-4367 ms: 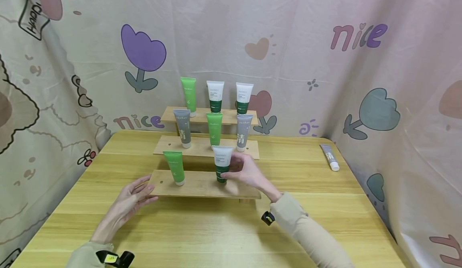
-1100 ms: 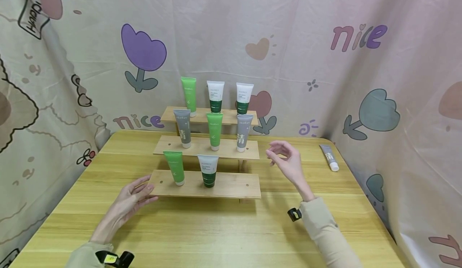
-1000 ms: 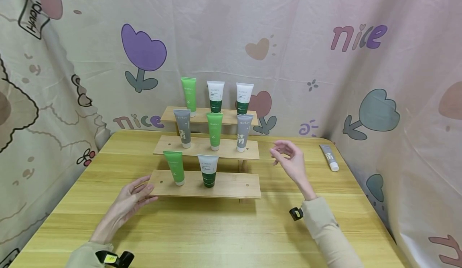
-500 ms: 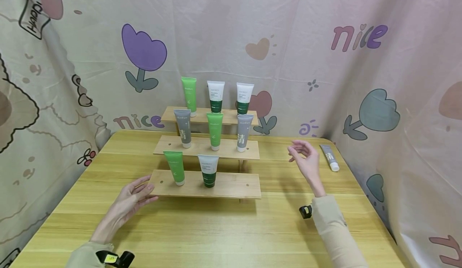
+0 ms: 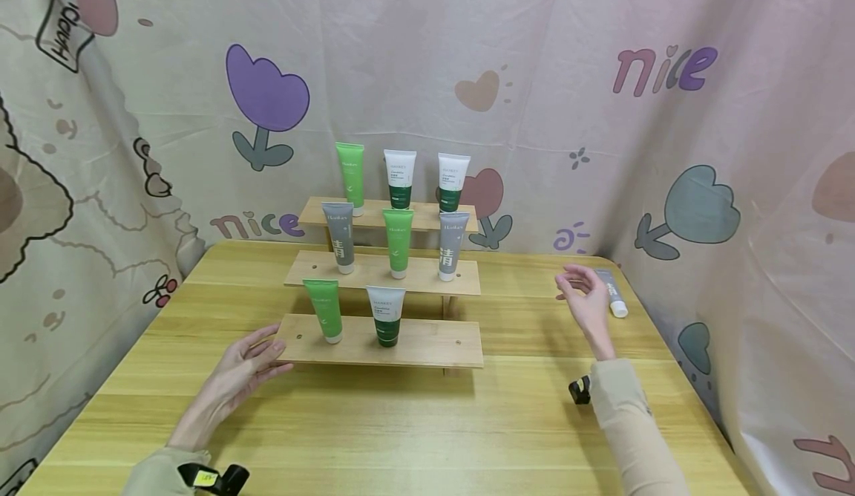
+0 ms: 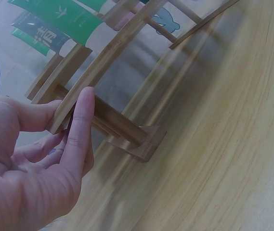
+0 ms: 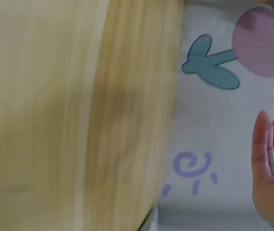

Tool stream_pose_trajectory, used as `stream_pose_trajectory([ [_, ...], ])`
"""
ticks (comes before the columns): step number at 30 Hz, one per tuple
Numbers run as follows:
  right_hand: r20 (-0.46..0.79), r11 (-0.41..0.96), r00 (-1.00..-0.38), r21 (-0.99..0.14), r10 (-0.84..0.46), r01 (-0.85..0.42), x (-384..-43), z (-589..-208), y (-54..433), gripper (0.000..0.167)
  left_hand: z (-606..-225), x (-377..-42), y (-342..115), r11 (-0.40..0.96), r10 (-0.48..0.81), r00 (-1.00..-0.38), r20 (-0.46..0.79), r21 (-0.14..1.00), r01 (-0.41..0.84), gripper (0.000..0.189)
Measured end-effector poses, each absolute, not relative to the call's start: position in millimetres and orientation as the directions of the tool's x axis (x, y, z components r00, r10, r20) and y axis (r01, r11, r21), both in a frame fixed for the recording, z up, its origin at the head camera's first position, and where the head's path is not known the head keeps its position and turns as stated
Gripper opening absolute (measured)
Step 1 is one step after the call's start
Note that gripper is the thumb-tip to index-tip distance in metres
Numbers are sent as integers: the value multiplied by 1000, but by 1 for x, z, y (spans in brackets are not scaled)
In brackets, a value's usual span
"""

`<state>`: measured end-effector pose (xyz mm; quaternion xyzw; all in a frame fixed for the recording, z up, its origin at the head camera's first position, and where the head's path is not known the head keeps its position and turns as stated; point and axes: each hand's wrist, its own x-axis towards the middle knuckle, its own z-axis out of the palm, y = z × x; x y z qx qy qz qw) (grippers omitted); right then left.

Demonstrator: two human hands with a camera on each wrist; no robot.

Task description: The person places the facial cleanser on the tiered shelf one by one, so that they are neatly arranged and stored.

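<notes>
My left hand [image 5: 234, 377] holds the left end of the lowest board of a three-step wooden display stand [image 5: 434, 344]; in the left wrist view the thumb is on one face of the board [image 6: 112, 50] and the fingers on the other. My right hand [image 5: 586, 299], empty with loosely bent fingers, is over the right of the table, just left of a grey squeeze tube [image 5: 609, 288] lying there and partly covering it. On the lowest board stand a green tube [image 5: 324, 309] and a white-and-dark-green tube [image 5: 386, 314].
The middle board carries a dark grey tube [image 5: 339, 232], a green tube [image 5: 398, 240] and a lighter grey tube [image 5: 450, 243]. On the top board are a green tube [image 5: 351, 173] and two white-and-green tubes. A printed curtain [image 5: 534, 110] hangs behind the wooden table [image 5: 374, 436].
Earlier my right hand held the white-and-green tube on the lowest board; that tube now stands released, further left. The right hand has moved right to the lying grey tube. My left hand stays put.
</notes>
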<state>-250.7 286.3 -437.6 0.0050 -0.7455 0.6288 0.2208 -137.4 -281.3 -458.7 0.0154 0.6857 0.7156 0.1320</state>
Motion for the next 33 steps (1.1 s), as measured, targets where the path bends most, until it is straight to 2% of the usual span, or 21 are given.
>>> stream_pose_trajectory([
  [5,342,283,-892,-923,295,-260,-253,-446,300,24,-458,-137,-281,-26,211,-964,-163,985,-172,75],
  [9,333,309,-891,-921,308,-238,-253,-452,311,27,-458,-137,-282,-25,214,-962,-171,983,-181,76],
  [20,289,482,-880,-872,377,-79,-254,-462,333,29,-458,-138,-282,-29,213,-962,-173,983,-183,77],
  [26,235,557,-894,-830,380,19,-250,-462,344,34,-458,-138,-282,-31,211,-962,-175,982,-186,77],
  [33,220,639,-906,-766,361,68,-244,-463,356,42,-457,-137,-282,-29,207,-962,-180,981,-190,77],
])
